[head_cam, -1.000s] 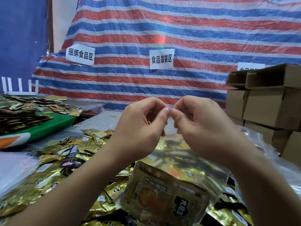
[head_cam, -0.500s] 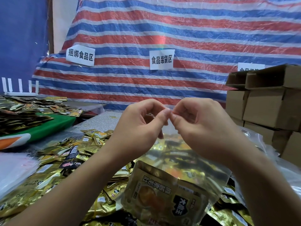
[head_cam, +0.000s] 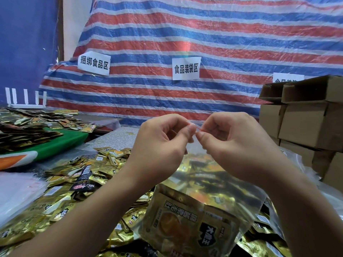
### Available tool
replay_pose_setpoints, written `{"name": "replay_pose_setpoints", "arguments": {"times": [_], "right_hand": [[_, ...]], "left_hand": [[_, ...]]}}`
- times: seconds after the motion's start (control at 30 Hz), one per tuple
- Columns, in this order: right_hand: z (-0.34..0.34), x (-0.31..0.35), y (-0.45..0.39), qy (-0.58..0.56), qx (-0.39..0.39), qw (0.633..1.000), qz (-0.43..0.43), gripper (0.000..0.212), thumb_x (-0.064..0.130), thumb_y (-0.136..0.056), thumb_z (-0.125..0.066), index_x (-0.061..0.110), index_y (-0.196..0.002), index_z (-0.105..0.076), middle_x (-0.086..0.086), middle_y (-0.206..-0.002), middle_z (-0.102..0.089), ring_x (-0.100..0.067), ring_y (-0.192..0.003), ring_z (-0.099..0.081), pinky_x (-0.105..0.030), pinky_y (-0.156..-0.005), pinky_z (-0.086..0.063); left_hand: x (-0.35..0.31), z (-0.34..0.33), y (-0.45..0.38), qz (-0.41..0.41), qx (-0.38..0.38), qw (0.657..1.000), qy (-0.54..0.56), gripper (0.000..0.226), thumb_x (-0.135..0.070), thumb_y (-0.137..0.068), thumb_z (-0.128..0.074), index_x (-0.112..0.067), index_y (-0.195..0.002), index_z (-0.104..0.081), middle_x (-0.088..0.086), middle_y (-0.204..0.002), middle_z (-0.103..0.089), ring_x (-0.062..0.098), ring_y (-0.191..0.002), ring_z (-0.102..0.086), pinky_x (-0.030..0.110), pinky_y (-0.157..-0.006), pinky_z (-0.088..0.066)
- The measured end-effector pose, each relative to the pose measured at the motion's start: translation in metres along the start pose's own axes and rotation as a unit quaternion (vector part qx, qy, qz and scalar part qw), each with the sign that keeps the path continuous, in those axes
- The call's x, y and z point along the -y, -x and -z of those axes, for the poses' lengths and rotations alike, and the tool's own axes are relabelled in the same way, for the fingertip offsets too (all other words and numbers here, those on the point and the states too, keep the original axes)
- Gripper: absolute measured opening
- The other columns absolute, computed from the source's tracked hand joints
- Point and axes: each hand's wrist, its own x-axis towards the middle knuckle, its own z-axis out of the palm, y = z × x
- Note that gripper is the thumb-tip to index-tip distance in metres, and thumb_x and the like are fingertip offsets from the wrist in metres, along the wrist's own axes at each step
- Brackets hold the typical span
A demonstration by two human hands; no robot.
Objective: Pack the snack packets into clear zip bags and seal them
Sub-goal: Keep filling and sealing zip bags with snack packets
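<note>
Here, left hand [head_cam: 159, 145] and right hand [head_cam: 239, 145] both pinch top edge of clear zip bag [head_cam: 219, 188], held above packet pile [head_cam: 78, 175]. Gold packet [head_cam: 189, 221] inside; bag bottom cut off, seal line barely visible.

- A loose heap of gold and black foil snack packets [head_cam: 79, 173] covers the near table on the left, leaving no bare surface there.
- Stacked brown cardboard boxes [head_cam: 311, 125] wall off the right side.
- A striped red, white and blue tarpaulin [head_cam: 204, 34] closes the back.
- A bare strip of speckled grey tabletop [head_cam: 115, 138] lies between the heap and the tarpaulin.
- A green-topped bench piled with dark packets [head_cam: 61, 143] stands to the far left.
</note>
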Motion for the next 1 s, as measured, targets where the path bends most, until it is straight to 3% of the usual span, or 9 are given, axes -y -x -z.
{"name": "replay_pose_setpoints", "arguments": {"times": [0.17,0.4,0.53,0.77,0.9,1.0], "right_hand": [[0.003,0.002,0.001,0.003,-0.006,1.0,-0.011,0.023,0.034,-0.089,-0.067,0.025,-0.068,-0.065,0.011,-0.067,-0.068,-0.007,-0.06,-0.061,-0.024,-0.052,-0.048],[0.005,0.001,0.002,0.016,0.005,0.999,-0.027,0.023,0.036,-0.09,-0.065,0.025,-0.07,-0.065,0.01,-0.07,-0.068,-0.006,-0.064,-0.061,-0.025,-0.056,-0.049],[0.008,0.0,0.003,0.014,0.005,0.999,-0.028,0.024,0.035,-0.09,-0.064,0.027,-0.068,-0.064,0.011,-0.068,-0.068,-0.005,-0.061,-0.061,-0.017,-0.05,-0.043],[0.007,0.0,0.003,0.022,0.01,0.999,-0.03,0.023,0.035,-0.091,-0.064,0.027,-0.07,-0.065,0.009,-0.068,-0.068,-0.006,-0.064,-0.062,-0.023,-0.056,-0.049],[0.005,-0.001,0.003,0.029,0.013,0.999,-0.032,0.023,0.035,-0.092,-0.064,0.025,-0.072,-0.065,0.006,-0.067,-0.066,-0.007,-0.065,-0.061,-0.033,-0.061,-0.053],[0.005,-0.002,0.003,0.033,0.017,0.999,-0.033,0.023,0.035,-0.092,-0.064,0.025,-0.072,-0.065,0.006,-0.067,-0.065,-0.008,-0.065,-0.06,-0.033,-0.06,-0.053]], "left_hand": [[-0.005,0.001,0.001,-0.02,-0.044,0.999,-0.013,0.017,-0.015,-0.093,-0.066,-0.015,-0.077,-0.07,0.003,-0.066,-0.066,0.027,-0.06,-0.06,0.047,-0.055,-0.047],[-0.008,0.01,-0.003,-0.008,-0.106,0.994,-0.02,0.017,-0.019,-0.093,-0.066,-0.017,-0.077,-0.071,0.003,-0.069,-0.067,0.021,-0.061,-0.061,0.041,-0.06,-0.05],[-0.004,0.015,-0.006,0.004,-0.136,0.991,-0.019,0.018,-0.019,-0.094,-0.065,-0.017,-0.077,-0.07,0.001,-0.069,-0.067,0.022,-0.063,-0.061,0.041,-0.061,-0.051],[0.01,0.026,-0.014,0.014,-0.191,0.981,-0.024,0.019,-0.021,-0.095,-0.064,-0.02,-0.077,-0.07,0.001,-0.069,-0.066,0.022,-0.062,-0.06,0.036,-0.058,-0.05],[0.02,0.032,-0.016,0.024,-0.204,0.978,-0.027,0.019,-0.022,-0.096,-0.063,-0.023,-0.077,-0.07,-0.007,-0.067,-0.066,0.007,-0.06,-0.057,0.031,-0.059,-0.052],[0.026,0.035,-0.018,0.03,-0.218,0.975,-0.029,0.019,-0.023,-0.096,-0.063,-0.024,-0.079,-0.07,-0.008,-0.068,-0.066,0.006,-0.061,-0.058,0.032,-0.059,-0.053]]}}
